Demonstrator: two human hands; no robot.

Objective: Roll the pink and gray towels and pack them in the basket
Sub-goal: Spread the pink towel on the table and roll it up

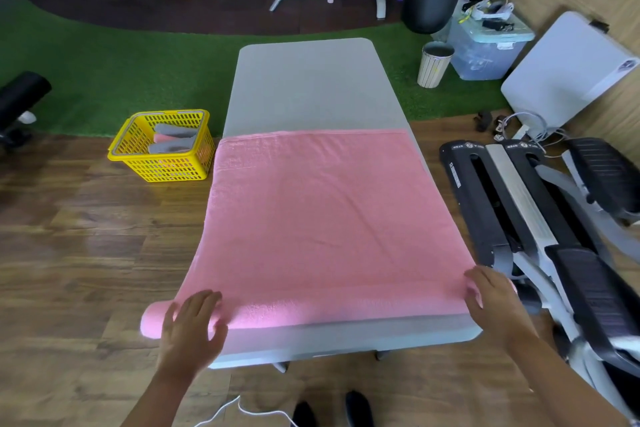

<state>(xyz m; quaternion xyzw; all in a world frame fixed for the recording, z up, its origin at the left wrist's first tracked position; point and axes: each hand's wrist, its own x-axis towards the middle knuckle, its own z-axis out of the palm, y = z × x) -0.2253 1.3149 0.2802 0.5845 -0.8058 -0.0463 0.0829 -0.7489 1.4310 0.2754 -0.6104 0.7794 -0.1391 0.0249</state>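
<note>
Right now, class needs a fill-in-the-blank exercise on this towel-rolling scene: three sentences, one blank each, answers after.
1. The towel spread over the table is ____ in colour.
2. The yellow basket stands on the ____, not on the table.
3. The left hand and the right hand both rest on the towel's ____ end.

Missing words: pink; floor; rolled
</note>
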